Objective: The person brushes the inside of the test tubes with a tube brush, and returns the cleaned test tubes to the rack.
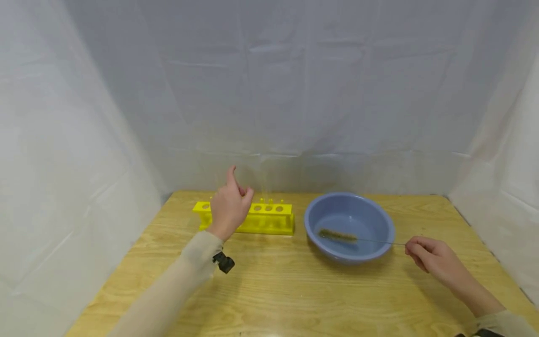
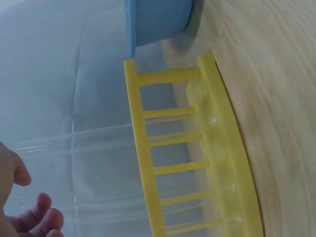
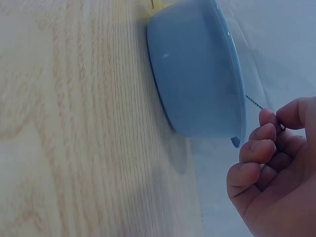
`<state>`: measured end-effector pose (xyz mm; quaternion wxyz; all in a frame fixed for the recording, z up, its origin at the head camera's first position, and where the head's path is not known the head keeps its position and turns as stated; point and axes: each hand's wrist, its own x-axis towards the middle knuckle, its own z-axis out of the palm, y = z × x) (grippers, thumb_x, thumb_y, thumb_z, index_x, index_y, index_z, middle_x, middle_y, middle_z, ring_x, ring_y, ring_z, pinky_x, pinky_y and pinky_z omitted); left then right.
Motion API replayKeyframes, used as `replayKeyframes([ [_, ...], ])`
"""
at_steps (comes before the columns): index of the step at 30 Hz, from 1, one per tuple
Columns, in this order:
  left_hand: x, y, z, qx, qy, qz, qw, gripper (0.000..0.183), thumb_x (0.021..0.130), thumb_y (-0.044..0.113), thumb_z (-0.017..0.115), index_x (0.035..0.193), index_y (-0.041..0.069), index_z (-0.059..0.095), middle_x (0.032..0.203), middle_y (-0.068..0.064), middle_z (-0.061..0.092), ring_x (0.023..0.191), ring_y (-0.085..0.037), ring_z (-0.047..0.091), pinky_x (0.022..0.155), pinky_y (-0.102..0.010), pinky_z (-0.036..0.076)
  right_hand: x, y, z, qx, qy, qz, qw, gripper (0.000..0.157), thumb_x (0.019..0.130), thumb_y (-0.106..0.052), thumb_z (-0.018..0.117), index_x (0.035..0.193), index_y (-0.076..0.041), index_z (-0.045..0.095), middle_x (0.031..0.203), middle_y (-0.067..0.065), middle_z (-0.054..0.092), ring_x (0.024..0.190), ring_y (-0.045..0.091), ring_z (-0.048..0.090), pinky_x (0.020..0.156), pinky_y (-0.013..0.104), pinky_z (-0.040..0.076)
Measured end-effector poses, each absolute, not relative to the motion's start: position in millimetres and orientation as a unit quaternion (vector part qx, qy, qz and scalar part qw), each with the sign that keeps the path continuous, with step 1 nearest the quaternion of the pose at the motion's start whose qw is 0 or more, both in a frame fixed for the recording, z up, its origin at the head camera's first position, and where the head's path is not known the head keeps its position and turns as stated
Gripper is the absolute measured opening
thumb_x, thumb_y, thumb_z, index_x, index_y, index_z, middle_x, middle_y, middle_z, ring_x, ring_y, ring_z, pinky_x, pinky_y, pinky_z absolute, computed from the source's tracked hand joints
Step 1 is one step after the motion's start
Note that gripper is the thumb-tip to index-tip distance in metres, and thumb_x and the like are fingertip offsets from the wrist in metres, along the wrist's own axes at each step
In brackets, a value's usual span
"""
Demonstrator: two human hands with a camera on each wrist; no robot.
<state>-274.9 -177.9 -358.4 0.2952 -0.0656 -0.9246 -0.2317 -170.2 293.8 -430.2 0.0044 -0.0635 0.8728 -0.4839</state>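
Here, bottle-type brush (image 1: 337, 235): its tan, bristled head lies inside the blue basin (image 1: 320, 248), toward the left side; whether the bristles touch the bottom I cannot tell.
Wire handle (image 1: 379, 241): thin and twisted, it runs over the basin's right rim toward me.
My right hand (image 1: 438, 262): beside the basin, I pinch the handle's end between thumb and forefinger, the other fingers curled; a small loop of wire shows by my thumb.
Basin: round and upright, it rests on the wooden table (image 1: 286, 290).
My left hand (image 1: 229, 208): I have it over the yellow rack, thumb and fingers spread with a gap between them; whether a fingertip touches glass or plastic I cannot tell.
Rack (image 1: 265, 229): it stands just left of the basin, apart from it, a row of round holes along its top.
Clear tubes (image 2: 98, 140): several stand in the rack, rising near my left fingers.
Sleeve (image 1: 168, 290): pale, with a black device (image 1: 224, 263) at my left wrist.
Pale sheeting (image 1: 294, 93): creased, it hangs behind the table and along both sides.
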Motion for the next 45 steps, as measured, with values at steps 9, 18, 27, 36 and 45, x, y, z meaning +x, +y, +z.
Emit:
replayKeyframes([
  [9,-278.0,-175.9,-353.9,-0.055,-0.937,-0.228,0.261,0.062,0.101,0.034,0.052,0.153,0.004,0.036,0.052,0.004,0.053,0.035,-0.018,0.036,0.037,-0.030,0.024,-171.0,295.2,-431.9,-0.068,0.871,-0.487,0.001,0.035,0.109,-0.025,0.045,0.100,0.003,0.064,0.063,-0.002,0.047,0.054,0.008,0.045,0.050,0.028,0.042],
  [18,-281.0,-176.8,-355.1,-0.041,-0.935,-0.248,0.250,0.058,0.101,0.034,0.050,0.152,0.007,0.038,0.051,0.001,0.050,0.035,-0.017,0.033,0.037,-0.028,0.022,-169.3,295.0,-431.2,-0.064,0.873,-0.484,0.008,0.037,0.109,-0.026,0.045,0.101,0.004,0.064,0.062,-0.001,0.047,0.054,0.010,0.045,0.051,0.029,0.042],
  [27,-280.7,-178.0,-355.0,-0.054,-0.932,-0.248,0.259,0.050,0.103,0.031,0.047,0.146,0.004,0.045,0.047,0.001,0.047,0.033,-0.016,0.032,0.036,-0.028,0.020,-166.9,292.3,-429.2,-0.060,0.873,-0.483,0.010,0.038,0.109,-0.028,0.045,0.101,0.004,0.064,0.061,0.000,0.047,0.052,0.011,0.043,0.051,0.031,0.041],
  [36,-282.8,-178.4,-358.4,-0.045,-0.938,-0.248,0.240,0.047,0.105,0.034,0.047,0.134,-0.001,0.057,0.044,0.001,0.049,0.031,-0.015,0.033,0.033,-0.026,0.022,-167.0,294.3,-430.5,-0.062,0.873,-0.484,0.012,0.040,0.109,-0.030,0.045,0.102,0.005,0.064,0.061,-0.001,0.047,0.051,0.011,0.043,0.050,0.031,0.041],
  [45,-282.1,-178.2,-366.3,-0.033,-0.945,-0.232,0.226,0.045,0.105,0.035,0.049,0.132,0.001,0.060,0.046,0.001,0.051,0.031,-0.016,0.037,0.032,-0.026,0.025,-167.3,293.3,-430.5,-0.062,0.872,-0.485,0.012,0.039,0.109,-0.029,0.045,0.103,0.005,0.064,0.061,-0.001,0.047,0.052,0.010,0.043,0.051,0.030,0.042],
])
